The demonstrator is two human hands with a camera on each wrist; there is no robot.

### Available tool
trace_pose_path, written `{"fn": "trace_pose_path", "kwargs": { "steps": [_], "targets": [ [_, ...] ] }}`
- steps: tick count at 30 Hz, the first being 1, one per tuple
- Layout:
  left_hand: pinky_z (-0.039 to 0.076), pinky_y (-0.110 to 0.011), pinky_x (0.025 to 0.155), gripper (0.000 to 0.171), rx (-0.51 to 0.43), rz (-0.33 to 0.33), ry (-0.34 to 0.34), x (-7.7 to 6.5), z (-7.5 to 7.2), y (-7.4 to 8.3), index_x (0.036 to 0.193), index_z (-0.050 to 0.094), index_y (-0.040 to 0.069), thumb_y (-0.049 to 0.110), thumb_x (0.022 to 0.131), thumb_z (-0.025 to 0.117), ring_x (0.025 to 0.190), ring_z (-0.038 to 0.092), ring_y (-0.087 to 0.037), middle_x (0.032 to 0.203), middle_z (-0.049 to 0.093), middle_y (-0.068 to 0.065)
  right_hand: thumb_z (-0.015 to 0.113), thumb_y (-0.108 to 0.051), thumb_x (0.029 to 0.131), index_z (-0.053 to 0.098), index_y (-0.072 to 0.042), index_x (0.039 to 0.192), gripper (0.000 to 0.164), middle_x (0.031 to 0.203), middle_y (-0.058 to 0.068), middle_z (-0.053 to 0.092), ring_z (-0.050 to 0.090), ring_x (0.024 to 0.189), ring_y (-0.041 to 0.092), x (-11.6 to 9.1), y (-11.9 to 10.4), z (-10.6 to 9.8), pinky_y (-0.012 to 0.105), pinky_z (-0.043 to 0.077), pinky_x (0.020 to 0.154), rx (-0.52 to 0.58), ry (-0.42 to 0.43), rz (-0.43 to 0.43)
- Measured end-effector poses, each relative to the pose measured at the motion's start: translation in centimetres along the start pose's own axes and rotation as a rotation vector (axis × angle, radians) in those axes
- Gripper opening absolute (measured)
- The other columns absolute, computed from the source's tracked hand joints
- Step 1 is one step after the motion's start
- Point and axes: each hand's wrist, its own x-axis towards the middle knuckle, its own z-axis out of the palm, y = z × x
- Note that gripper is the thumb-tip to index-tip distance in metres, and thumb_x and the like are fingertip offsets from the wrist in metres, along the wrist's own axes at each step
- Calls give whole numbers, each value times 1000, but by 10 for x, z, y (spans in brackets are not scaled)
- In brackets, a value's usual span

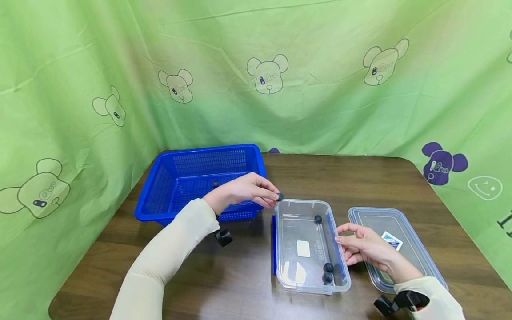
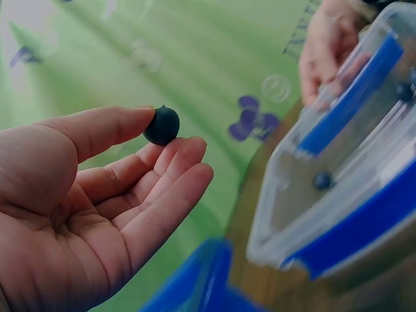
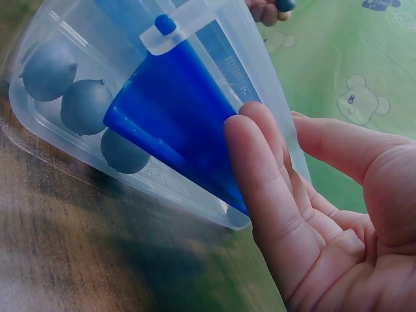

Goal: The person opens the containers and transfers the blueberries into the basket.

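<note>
My left hand (image 1: 250, 191) pinches a small dark blue ball (image 2: 162, 126) between thumb and fingertips; a tiny nub tops it in the left wrist view. In the head view this hand is beside the far left corner of a clear plastic container (image 1: 292, 229). Inside the container, one dark ball (image 1: 318, 219) lies near the far end and others (image 1: 328, 268) sit together at the near right corner. My right hand (image 1: 368, 246) holds the container's right side, with fingers against its blue side latch (image 3: 175, 123) in the right wrist view.
A blue mesh basket (image 1: 202, 150) stands at the back left, with a small dark thing (image 1: 215, 183) inside, partly behind the left arm. To the right lies a clear lid (image 1: 412, 249) bearing a sticker, under the right forearm. Green printed cloth (image 1: 320, 111) hangs behind the wooden table (image 1: 224, 275).
</note>
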Motion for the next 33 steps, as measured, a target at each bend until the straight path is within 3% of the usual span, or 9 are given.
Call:
{"fn": "trace_pose_path", "kwargs": {
  "steps": [9, 13, 19, 27, 33],
  "targets": [
    [55, -48, 94, 24, -95, 36, 169, -23, -50, -24, 117, 57, -20, -5, 98, 56, 86, 70, -19, 103, 70, -24, 50, -5, 103, 52, -12, 115, 14, 78, 5, 69, 68, 67, 12, 0, -1, -1, 29, 62, 63, -1, -5, 2],
    [52, -51, 97, 27, -132, 10, 232, -33, -71, -34, 121, 55, -20, -5, 99, 54, 86, 71, -18, 99, 72, -16, 50, -4, 103, 52, -12, 116, 15, 79, 5, 69, 68, 67, 12, 0, 0, 0, 29, 62, 63, 5, -9, 4],
    [48, -52, 101, 32, -160, -43, 341, -47, -102, -44, 125, 53, -20, -1, 100, 54, 89, 71, -21, 102, 71, -21, 51, -5, 103, 52, -11, 116, 14, 78, 5, 69, 68, 67, 12, -1, 0, 0, 29, 62, 63, -3, 2, 6],
    [43, -52, 106, 40, -151, -138, 384, -53, -141, -59, 134, 44, -22, 1, 102, 52, 93, 71, -21, 90, 71, -6, 51, -5, 103, 51, -12, 116, 14, 78, 4, 69, 68, 67, 11, -1, 0, 1, 29, 62, 63, -13, 14, 15],
    [45, -50, 105, 39, -123, -216, 389, -51, -155, -65, 133, 45, -22, 0, 101, 53, 94, 70, -23, 95, 71, -9, 52, -6, 103, 51, -11, 116, 14, 78, 4, 69, 68, 67, 12, 0, 0, 1, 29, 62, 63, -13, 14, 16]
  ]
}}
